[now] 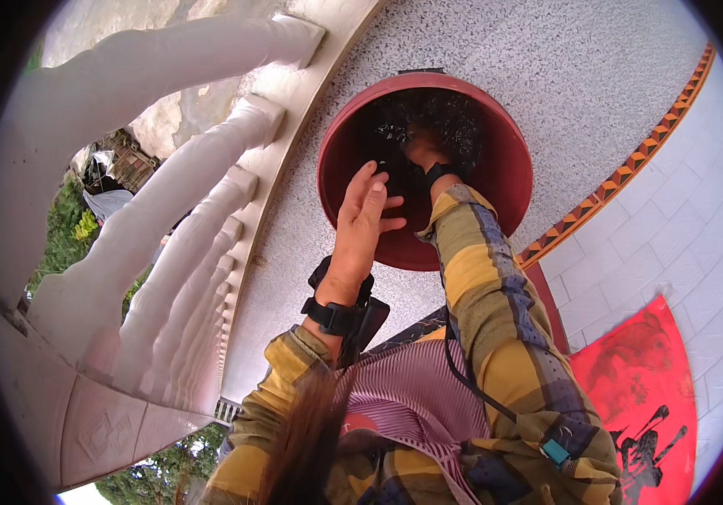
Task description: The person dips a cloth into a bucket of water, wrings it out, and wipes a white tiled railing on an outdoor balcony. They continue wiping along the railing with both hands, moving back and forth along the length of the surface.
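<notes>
A deep reddish-brown bucket (pixel 509 181) stands on the speckled floor in front of me. Dark, glossy black stuff (pixel 456 118) lies inside it; its kind is too dim to make out. My right hand (pixel 425 150) reaches down into the bucket, and its fingers are lost in the dark contents. Over the near left part of the bucket's mouth, my left hand (pixel 363 212) is held with fingers apart and nothing in it. A black strap with a small device (pixel 338 316) is around my left wrist, and a dark band (pixel 441 172) circles the right one.
White balusters (pixel 185 160) line the left side along a ledge. A patterned orange and black border (pixel 622 172) separates the speckled floor (pixel 606 76) from pale wall tiles (pixel 660 215). Red paper with black brushwork (pixel 643 396) is at the lower right. A thin cable (pixel 471 383) runs along my right sleeve.
</notes>
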### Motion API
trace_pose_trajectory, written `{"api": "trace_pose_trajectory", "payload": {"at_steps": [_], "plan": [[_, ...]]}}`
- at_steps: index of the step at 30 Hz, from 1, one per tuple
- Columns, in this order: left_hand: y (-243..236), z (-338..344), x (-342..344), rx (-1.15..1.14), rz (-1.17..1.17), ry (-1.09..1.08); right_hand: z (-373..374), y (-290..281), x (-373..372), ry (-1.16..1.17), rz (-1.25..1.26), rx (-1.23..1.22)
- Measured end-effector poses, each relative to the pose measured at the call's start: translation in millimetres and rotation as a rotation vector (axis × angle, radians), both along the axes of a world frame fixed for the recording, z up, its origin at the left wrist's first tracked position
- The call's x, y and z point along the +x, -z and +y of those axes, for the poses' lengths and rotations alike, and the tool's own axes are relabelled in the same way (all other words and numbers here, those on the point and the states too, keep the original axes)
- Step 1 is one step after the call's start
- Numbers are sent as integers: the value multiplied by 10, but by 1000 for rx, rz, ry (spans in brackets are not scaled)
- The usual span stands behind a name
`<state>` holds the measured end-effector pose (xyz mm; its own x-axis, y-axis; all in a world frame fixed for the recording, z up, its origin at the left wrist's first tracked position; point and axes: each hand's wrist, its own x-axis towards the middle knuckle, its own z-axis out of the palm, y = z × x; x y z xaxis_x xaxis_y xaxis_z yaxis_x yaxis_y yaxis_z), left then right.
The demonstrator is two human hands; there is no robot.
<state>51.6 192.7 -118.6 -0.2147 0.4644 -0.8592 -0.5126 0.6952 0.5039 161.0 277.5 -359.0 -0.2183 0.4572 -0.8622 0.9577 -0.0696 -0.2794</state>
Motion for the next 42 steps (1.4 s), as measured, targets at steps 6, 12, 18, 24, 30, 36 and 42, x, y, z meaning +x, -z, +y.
{"api": "trace_pose_trajectory", "payload": {"at_steps": [6,12,18,24,30,36,42], "plan": [[75,32,3,-103,-26,55,-164,-1240,10,244,93,35],[214,95,15,-151,-249,-6,-376,-2494,205,513,450,47],[208,144,57,-153,-234,-79,-469,-3040,248,934,776,-404],[282,106,95,-83,-294,-301,-433,-2427,-63,718,499,372],[230,25,112,-64,-7,15,6,-1682,198,409,3,369],[523,-70,7,-125,414,252,128,-1771,490,332,-184,375],[397,-228,-44,-189,216,254,-55,-1001,209,241,-45,390]]}}
